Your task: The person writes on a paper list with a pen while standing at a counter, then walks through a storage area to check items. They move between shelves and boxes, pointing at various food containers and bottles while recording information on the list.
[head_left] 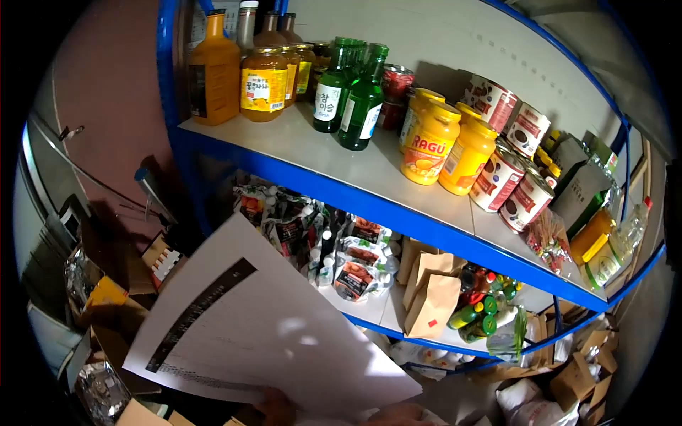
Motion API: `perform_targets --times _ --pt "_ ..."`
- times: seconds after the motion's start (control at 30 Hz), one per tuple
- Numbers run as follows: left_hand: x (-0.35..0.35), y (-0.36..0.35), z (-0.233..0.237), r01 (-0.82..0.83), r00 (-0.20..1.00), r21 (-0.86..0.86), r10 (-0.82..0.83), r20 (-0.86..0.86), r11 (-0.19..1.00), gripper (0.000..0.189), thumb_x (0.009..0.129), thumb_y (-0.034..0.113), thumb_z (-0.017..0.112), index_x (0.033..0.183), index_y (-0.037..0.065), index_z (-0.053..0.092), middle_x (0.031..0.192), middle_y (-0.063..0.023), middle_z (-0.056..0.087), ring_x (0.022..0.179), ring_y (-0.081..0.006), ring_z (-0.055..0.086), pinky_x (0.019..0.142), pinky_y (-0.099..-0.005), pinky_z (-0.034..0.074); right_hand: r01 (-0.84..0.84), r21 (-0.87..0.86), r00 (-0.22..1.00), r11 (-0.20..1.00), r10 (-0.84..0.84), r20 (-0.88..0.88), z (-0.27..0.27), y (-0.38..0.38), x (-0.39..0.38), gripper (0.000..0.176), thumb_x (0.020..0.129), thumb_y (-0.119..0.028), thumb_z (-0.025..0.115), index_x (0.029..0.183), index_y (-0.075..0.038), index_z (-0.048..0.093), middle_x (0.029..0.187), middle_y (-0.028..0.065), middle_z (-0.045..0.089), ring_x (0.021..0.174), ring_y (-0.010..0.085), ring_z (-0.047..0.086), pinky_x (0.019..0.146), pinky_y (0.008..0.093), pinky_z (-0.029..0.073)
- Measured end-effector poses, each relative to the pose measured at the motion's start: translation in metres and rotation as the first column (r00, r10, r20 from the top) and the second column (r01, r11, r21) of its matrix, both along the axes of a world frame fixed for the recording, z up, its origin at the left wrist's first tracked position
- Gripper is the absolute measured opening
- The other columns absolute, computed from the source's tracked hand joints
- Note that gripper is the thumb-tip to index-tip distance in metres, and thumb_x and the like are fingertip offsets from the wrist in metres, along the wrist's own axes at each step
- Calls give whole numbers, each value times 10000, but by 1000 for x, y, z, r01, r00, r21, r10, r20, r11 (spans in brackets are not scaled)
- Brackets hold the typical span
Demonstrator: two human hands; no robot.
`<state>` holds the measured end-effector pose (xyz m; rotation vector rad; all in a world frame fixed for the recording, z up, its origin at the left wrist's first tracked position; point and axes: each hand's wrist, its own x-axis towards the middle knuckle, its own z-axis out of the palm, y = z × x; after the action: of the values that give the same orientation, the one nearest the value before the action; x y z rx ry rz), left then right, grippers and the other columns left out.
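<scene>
A large white sheet of paper (284, 334) with a dark printed band and small text is held tilted in front of the shelves. At its lower edge my left hand (275, 407) shows dimly, its fingers closed on the sheet. Along the bottom edge of the view my right hand (401, 413) appears only as a faint, washed-out strip beneath the paper; its fingers cannot be made out. Behind the sheet, the lower shelf bears white spouted pouches (355, 277) and brown paper bags (432, 302).
The blue-edged upper shelf (320, 160) carries an orange bottle (214, 74), citrus jars (263, 85), green bottles (362, 106), Ragu jars (428, 145) and cans (497, 174). Open cardboard boxes (582, 376) lie at lower right, with more boxes and foil packs (103, 390) at left.
</scene>
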<state>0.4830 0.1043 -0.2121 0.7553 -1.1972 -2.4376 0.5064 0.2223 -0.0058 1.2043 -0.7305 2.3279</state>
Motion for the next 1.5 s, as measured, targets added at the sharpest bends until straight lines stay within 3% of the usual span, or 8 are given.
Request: perform_targets --times 0.73,1.33,1.43,1.5 --pt "-76 20 1 65 997 -54 -63 34 996 598 805 245 463 1274 75 132 1218 -148 309 1059 -269 375 882 -396 330 -4 -35 1000 999 4 -2 -12 22 -65 112 816 -155 510 875 -71 466 777 101 467 668 190 442 600 329 384" --pt "-48 12 -12 24 999 -39 -23 24 999 607 814 279 470 1275 70 135 1223 -153 308 1066 -278 376 883 -403 329 -17 -26 999 1000 18 36 -16 22 -53 113 819 -154 505 889 -72 469 789 112 479 672 193 459 606 330 403" --pt "-41 13 -15 20 1000 -24 -20 -16 1000 609 815 285 472 1275 69 136 1224 -154 308 1067 -279 376 884 -404 328 54 -5 994 999 -53 100 -6 28 -41 113 820 -153 504 892 -73 470 791 114 481 672 194 462 607 330 406" --pt "-43 12 -11 29 999 -29 -30 -44 999 610 816 289 473 1275 68 136 1224 -155 308 1068 -280 376 884 -405 328 250 80 937 965 -262 232 16 42 -45 148 825 -146 490 947 -63 470 801 143 522 672 193 520 573 322 464"
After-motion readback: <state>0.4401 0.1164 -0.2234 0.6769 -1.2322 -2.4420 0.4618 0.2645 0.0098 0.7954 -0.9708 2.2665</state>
